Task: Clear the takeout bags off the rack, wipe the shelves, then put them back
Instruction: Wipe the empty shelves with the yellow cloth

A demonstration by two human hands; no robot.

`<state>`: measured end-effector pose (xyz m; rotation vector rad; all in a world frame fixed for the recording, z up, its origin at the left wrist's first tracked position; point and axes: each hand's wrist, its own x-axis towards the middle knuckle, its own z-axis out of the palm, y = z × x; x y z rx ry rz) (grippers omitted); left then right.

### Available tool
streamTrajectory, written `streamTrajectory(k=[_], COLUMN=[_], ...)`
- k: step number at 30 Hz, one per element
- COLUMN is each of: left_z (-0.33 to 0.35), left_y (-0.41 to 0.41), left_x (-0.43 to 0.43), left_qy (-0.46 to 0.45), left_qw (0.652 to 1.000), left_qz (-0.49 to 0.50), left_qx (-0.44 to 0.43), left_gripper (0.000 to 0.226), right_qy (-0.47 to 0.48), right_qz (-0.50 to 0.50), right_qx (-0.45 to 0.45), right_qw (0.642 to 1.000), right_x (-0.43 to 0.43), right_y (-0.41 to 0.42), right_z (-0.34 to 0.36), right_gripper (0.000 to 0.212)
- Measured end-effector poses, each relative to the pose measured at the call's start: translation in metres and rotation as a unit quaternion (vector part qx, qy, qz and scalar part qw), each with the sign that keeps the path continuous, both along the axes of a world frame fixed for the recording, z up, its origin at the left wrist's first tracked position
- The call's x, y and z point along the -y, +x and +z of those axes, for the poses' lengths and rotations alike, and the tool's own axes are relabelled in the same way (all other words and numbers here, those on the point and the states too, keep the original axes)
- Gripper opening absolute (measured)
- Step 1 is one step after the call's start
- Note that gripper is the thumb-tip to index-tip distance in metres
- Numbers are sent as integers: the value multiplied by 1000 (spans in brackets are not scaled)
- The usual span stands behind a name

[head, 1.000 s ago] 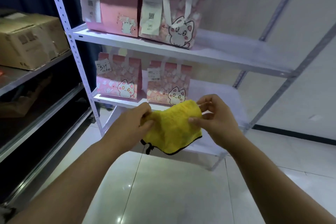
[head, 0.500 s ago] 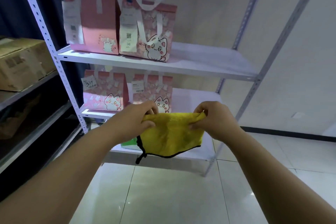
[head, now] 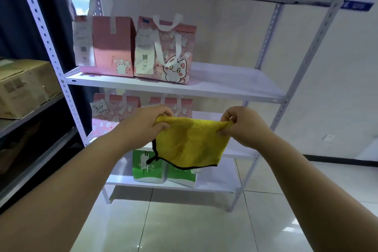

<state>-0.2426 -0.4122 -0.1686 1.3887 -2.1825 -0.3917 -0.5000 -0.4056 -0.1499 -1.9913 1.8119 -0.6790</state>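
Stretching out between both hands at lower centre, the yellow cloth (head: 190, 141) now hangs wider than a second ago; the left hand (head: 147, 125) and right hand (head: 243, 127) each pinch a top corner. The pink takeout bags (head: 165, 53) remain on the rack (head: 235, 86) mid-frame, so clearing seems unstarted.

The centre and right of the frame are bright and evenly lit, and the white rack (head: 173, 88) takes on a faint violet cast. The left edge is dim, with its dark shelving (head: 30, 115) in shadow. Soft glare patches lie on the glossy floor tiles (head: 184, 221) at the bottom. The wide lens bows the uprights toward the edges. The top strip is smeared with blur, and detail is soft throughout.
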Motion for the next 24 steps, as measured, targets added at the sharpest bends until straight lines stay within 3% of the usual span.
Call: streamTrajectory(k=[2,9,15,21,24], left_z=[0,3,-3,3,7], left_y=[0,-1,-15,-22,-22], left_x=[1,12,18,28,32], left_qy=[5,28,71,101,147], left_qw=[1000,997,989,978,959], left_qz=[5,69,110,107,73], left_qx=[-7,-26,-70,-148,-232], left_gripper=[17,16,22,24,15], right_qy=[-31,-3,-20,1,13], right_qz=[0,-29,-63,6,44], right_qx=[1,50,18,100,113], right_qw=[1000,998,998,995,993], right_x=[3,11,15,16,17], right_y=[0,11,38,57,65], right_z=[1,1,-4,1,3], right_gripper=[19,16,9,17,20])
